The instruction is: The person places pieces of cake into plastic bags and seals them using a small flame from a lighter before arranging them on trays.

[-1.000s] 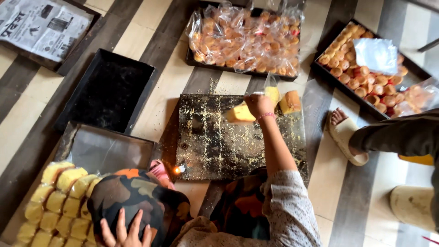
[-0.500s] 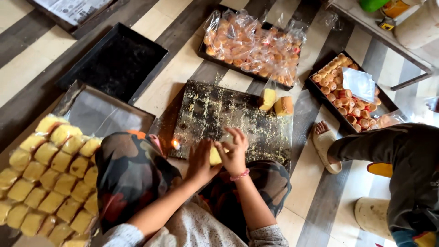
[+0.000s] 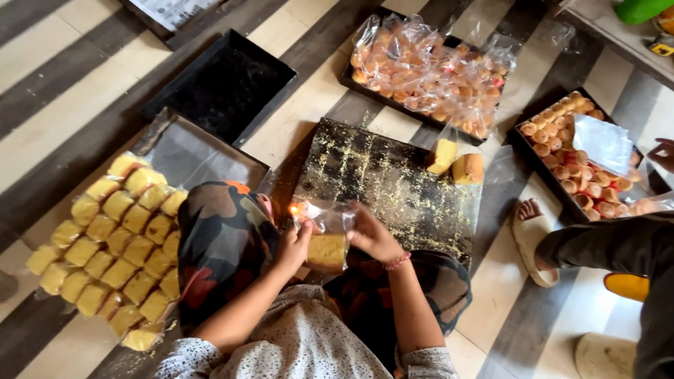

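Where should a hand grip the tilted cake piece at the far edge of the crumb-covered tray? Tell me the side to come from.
Grip the tilted cake piece across its left and right faces, coming from above. It leans near the crumb-covered tray's far edge, beside another cake piece on its left, so the top stays open; being soft, it probably needs a light pinch.

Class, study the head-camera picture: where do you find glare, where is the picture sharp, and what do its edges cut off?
Head view: daylight is soft and even, shadows faint. Glare sits on the clear bags over the tray of wrapped buns and on the bag with the yellow cake held between left hand and right hand. Focus is fairly sharp throughout. The right edge cuts off another person's hand.
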